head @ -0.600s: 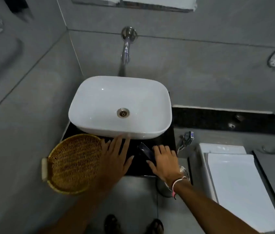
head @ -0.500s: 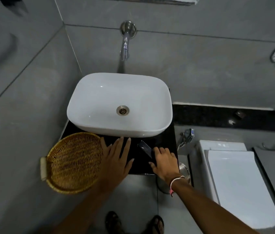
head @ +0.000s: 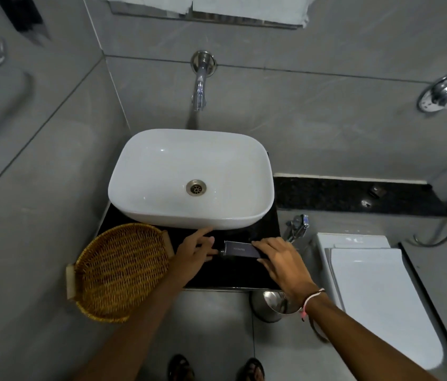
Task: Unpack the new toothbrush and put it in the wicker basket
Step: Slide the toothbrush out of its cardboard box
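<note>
While two hands are working over the black counter [head: 244,273], one dark toothbrush box [head: 240,249] is lying flat on it, in front of the single white basin [head: 162,171]. The right hand [head: 280,259] is closing around the box's right end, fingers curled over the top edge and thumb underneath. The left hand [head: 196,250] is pinching the box's left end between thumb and fingers, with its index finger stretching out toward the basin's front wall. I cannot tell whether the box is lifting off the counter or resting on it.

One wicker basket [head: 119,273] is sitting just left of the left hand, holding nothing that shows and hanging well over the counter's front and left edges. It is almost touching the left forearm. Between the basin's front wall and the counter's front edge only a narrow strip is lying bare, and the hands and box are taking up most of it. One wall tap [head: 200,86] is projecting above the basin. One steel bin [head: 272,305] is standing on the floor below the counter's right corner, beside one white toilet [head: 376,298].
</note>
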Motion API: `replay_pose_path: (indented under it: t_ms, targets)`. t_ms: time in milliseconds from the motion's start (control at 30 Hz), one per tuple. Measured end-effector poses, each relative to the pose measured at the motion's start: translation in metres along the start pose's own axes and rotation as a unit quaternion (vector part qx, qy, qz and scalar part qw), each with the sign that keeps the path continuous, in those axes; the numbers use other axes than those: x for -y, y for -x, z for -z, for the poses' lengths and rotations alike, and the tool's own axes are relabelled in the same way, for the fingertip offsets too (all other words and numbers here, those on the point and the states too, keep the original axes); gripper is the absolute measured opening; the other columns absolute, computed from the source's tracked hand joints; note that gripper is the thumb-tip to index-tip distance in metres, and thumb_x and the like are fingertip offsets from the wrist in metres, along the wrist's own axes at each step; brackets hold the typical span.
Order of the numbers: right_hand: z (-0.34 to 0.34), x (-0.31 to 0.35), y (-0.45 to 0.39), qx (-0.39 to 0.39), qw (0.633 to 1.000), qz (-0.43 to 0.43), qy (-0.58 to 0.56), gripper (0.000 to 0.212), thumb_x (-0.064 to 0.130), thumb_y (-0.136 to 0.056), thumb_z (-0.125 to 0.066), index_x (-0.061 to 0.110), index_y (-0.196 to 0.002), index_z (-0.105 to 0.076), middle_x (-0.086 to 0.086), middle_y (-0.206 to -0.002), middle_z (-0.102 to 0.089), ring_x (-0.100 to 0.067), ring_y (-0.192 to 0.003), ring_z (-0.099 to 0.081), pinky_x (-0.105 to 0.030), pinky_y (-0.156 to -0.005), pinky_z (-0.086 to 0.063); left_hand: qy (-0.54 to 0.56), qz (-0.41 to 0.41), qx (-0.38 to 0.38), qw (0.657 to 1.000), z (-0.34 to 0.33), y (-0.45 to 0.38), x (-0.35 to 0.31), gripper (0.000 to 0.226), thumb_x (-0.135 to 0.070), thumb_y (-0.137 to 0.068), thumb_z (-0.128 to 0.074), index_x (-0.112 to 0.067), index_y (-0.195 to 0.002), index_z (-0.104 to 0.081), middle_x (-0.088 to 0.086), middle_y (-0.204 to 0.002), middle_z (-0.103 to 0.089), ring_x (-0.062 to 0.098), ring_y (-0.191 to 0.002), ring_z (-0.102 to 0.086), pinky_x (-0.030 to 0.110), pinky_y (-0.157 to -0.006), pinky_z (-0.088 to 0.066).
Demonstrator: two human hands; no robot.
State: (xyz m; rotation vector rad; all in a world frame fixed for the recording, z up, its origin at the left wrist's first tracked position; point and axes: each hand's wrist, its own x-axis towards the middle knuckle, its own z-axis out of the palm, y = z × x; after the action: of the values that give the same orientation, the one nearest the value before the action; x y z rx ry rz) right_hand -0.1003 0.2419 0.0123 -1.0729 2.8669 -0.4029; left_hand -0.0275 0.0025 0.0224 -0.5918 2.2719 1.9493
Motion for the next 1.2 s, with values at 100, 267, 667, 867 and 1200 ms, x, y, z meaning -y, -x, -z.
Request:
replay_pose_path:
  t_ms: [100,267,667,867,1200]
  targets:
    - [0.012,-0.006,0.003,-0.015,0.999,0.045,0.013,0.04,0.022,-0.092,-0.064,0.021,-0.131,-0.058,-0.002,-0.121,-0.065,-0.022,-0.107,-0.061,-0.036,-0.09,-0.053,0.076,0.041,0.053,0.995,-0.004,0.002,-0.006,0.037,-0.015,-0.102,-0.054,-0.023,-0.137,-0.058,0.011,-0.118,-0.07,0.024,-0.099,-0.075,0.036,-0.085,-0.064]
    - [0.024,-0.012,0.006,-0.023,0.997,0.069,0.006,0.037,0.028,-0.097,-0.057,0.023,-0.134,-0.055,0.001,-0.126,-0.062,-0.018,-0.114,-0.058,-0.035,-0.098,-0.049,0.126,0.038,0.061,0.989,-0.007,0.008,-0.004,0.029,-0.006,-0.092,-0.068,-0.005,-0.121,-0.071,0.027,-0.109,-0.074,0.031,-0.102,-0.075,0.038,-0.084,-0.065]
    - [0.032,-0.006,-0.002,-0.056,0.992,0.105,0.026,0.038,0.024,-0.094,-0.059,0.023,-0.133,-0.057,-0.001,-0.126,-0.063,-0.021,-0.115,-0.057,-0.036,-0.102,-0.045,0.127,0.019,-0.012,0.992,-0.018,0.007,-0.003,0.016,0.009,-0.089,-0.064,0.007,-0.103,-0.072,0.032,-0.103,-0.071,0.041,-0.1,-0.071,0.043,-0.076,-0.066]
    - [0.043,0.002,-0.012,-0.072,0.983,0.132,0.107,0.046,0.017,-0.092,-0.056,0.028,-0.136,-0.051,-0.002,-0.129,-0.059,-0.022,-0.122,-0.051,-0.043,-0.114,-0.032,0.28,0.079,0.003,0.957,-0.024,0.006,0.005,0.027,0.012,-0.093,-0.052,0.0,-0.099,-0.076,0.026,-0.117,-0.07,0.039,-0.109,-0.069,0.038,-0.074,-0.065]
    - [0.084,0.028,-0.027,-0.043,0.948,0.203,0.243,0.053,0.016,-0.08,-0.075,0.019,-0.129,-0.057,-0.01,-0.122,-0.061,-0.03,-0.119,-0.054,-0.053,-0.113,-0.039,0.534,0.211,0.012,0.818,-0.038,-0.014,0.017,0.041,-0.034,-0.097,-0.059,0.002,-0.11,-0.073,0.024,-0.121,-0.068,0.034,-0.111,-0.066,0.042,-0.079,-0.062]
